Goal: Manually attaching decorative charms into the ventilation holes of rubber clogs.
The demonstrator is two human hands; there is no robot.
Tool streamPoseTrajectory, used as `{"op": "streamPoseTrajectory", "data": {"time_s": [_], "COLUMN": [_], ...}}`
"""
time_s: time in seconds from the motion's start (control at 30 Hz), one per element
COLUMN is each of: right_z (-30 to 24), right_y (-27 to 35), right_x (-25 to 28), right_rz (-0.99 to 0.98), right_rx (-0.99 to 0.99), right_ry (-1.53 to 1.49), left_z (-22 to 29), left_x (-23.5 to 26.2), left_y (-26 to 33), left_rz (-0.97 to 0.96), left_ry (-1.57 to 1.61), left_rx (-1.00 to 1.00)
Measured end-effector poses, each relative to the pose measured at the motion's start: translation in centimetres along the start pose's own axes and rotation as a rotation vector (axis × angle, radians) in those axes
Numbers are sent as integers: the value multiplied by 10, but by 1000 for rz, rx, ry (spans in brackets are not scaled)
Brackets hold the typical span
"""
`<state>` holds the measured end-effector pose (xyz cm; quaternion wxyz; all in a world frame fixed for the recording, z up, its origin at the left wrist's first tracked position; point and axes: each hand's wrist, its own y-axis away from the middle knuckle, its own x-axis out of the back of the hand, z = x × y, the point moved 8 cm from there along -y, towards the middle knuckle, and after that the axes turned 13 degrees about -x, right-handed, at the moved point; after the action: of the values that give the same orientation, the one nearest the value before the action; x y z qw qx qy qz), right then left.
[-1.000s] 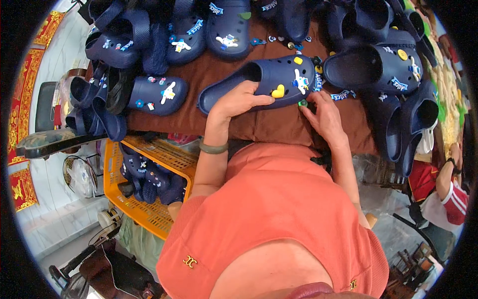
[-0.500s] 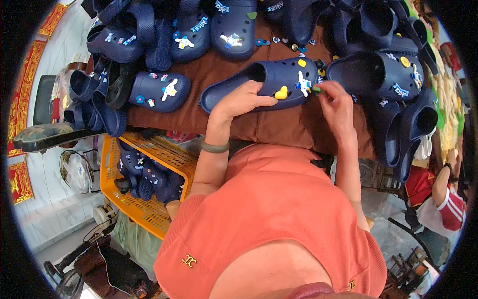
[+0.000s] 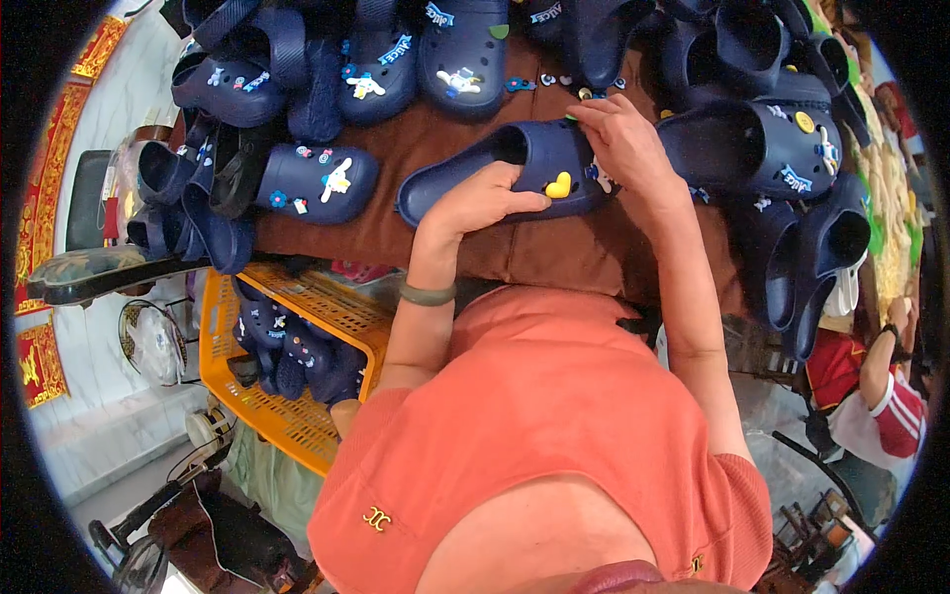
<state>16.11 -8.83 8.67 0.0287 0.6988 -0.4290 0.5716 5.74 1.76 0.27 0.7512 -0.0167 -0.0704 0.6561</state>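
Observation:
A navy foam clog (image 3: 549,148) lies on the brown cloth, toe to the right. My left hand (image 3: 477,200) grips its near side, fingers inside the opening and thumb along the rim. Close to the thumb, a yellow heart charm (image 3: 559,185) sits on the upper. My right hand (image 3: 628,148) is over the toe, fingertips pinched at its far side. A bit of green, seemingly a small charm (image 3: 571,117), shows at those fingertips. The hand covers much of the toe, and only part of a white figure charm (image 3: 602,179) is visible beneath it.
Loose charms (image 3: 521,85) lie beyond the clog on the brown cloth (image 3: 327,236). A decorated clog (image 3: 317,182) rests at left, with more clogs (image 3: 737,144) piled right and behind. Below left, an orange crate (image 3: 297,426) holds clogs. Another person's arm (image 3: 876,366) is at far right.
My right hand has moved left and away from me, from beside the toe's right end to over the toe with the green piece. My left hand keeps its hold.

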Motion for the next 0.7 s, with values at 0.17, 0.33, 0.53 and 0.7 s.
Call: {"op": "streamPoseTrajectory", "data": {"time_s": [0.17, 0.33, 0.53, 0.7], "right_z": [-4, -2, -10, -14], "right_y": [-8, -10, -6, -7], "right_x": [-10, -22, -19, -22], "right_rz": [-42, -72, -171, -173], "right_rx": [21, -3, 26, 86], "right_ry": [-25, -167, -416, -445], "left_z": [0, 6, 15, -3], "left_x": [-1, -4, 5, 19], "left_y": [-2, -1, -4, -14], "left_rz": [-52, -20, 354, 526], "left_ry": [-44, 31, 210, 508], "left_rx": [28, 14, -56, -41]}}
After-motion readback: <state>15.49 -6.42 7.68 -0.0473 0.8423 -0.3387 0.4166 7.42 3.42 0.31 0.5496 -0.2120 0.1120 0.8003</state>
